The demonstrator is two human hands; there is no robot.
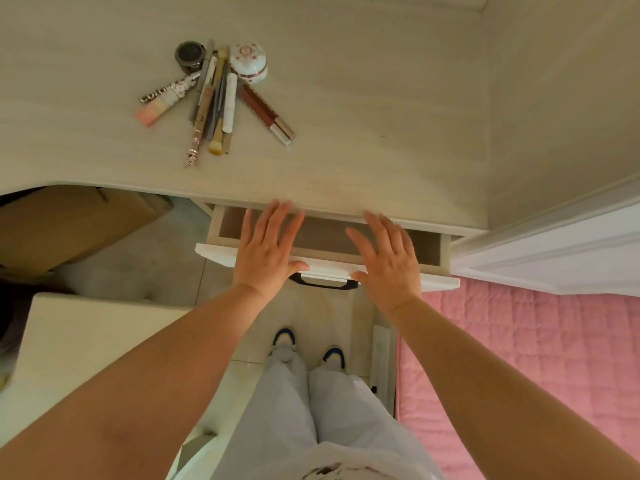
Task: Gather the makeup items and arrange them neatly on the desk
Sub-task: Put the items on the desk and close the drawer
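Observation:
A cluster of makeup items lies on the pale wooden desk (pixel 363 98): a dark round jar (pixel 189 54), a white floral compact (pixel 248 62), a pink-ended tube (pixel 162 98), several brushes and pencils (pixel 214 105) and a brown lip gloss tube (pixel 266 114). Below the desk edge a white drawer (pixel 221 252) with a black handle (pixel 323 282) stands partly open; what shows of its inside looks empty. My left hand (pixel 266 247) and my right hand (pixel 388 258) lie flat with straight fingers over the drawer's front edge, holding nothing.
A cardboard box (pixel 69 226) sits under the desk at left. A white surface (pixel 90 341) is at lower left. A pink quilted bed cover (pixel 536 358) and a white frame (pixel 554 251) are at right. My legs and shoes (pixel 308 348) stand on the tiled floor.

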